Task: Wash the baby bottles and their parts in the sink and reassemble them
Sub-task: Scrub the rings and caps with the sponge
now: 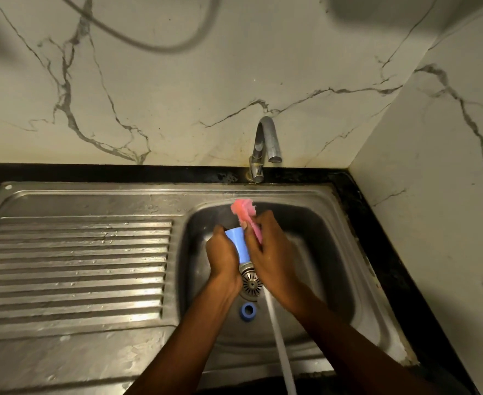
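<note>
Cap (238,244): pale blue, cup-shaped, up over the middle of the sink (320,229) basin, just above the drain (251,284), open end tilted toward the back left corner. Wrapped by the left hand (222,256), fingers curled round its wall.

Brush (246,213): pink sponge head poking up past the cap's rim toward the sink's back edge, pink neck against the cap's right side, long white handle slanting down to the front edge. Gripped at the neck by the right hand (273,253), fingers closed round it. Blurred, so cannot tell whether any of the head sits inside the cap.

Ring (247,310): blue, flat on the basin floor just in front of the drain, apart from both hands.

Tap (266,143): at the back edge, spout bent over the basin.

Drainboard (77,266): ribbed, wet, filling the sink's left half. Black counter (377,223) round the sink's back and right edges.
</note>
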